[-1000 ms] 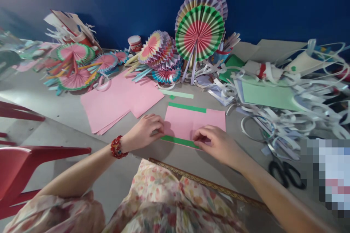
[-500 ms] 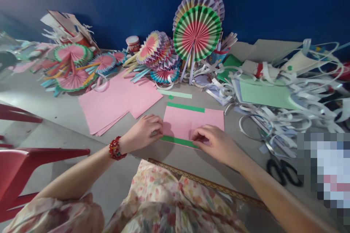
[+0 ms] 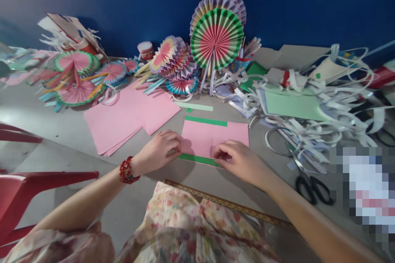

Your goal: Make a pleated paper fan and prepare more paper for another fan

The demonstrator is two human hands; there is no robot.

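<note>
A pink sheet of paper (image 3: 200,137) lies flat on the grey table in front of me. One green paper strip (image 3: 205,121) runs along its far edge, stopping short of the right corner. Along the near edge lies a second green paper strip (image 3: 196,158). My left hand (image 3: 159,151), with a red beaded bracelet at the wrist, pinches this near strip at its left end. My right hand (image 3: 236,158) has thumb and fingertips closed on the same strip farther right, hiding its right end. Behind the sheet are a pale green strip (image 3: 197,107) and a small green scrap (image 3: 189,110).
Larger pink sheets (image 3: 120,119) lie to the left. Pleated paper fans (image 3: 216,39) stand and lie along the blue wall. Curled white strips (image 3: 327,131), a light green sheet (image 3: 291,104) and black-handled scissors (image 3: 313,189) are at right. A red chair (image 3: 27,189) stands at lower left.
The view has shifted slightly, so everything appears a little farther left. Both hands keep about the same hold on the near green strip.
</note>
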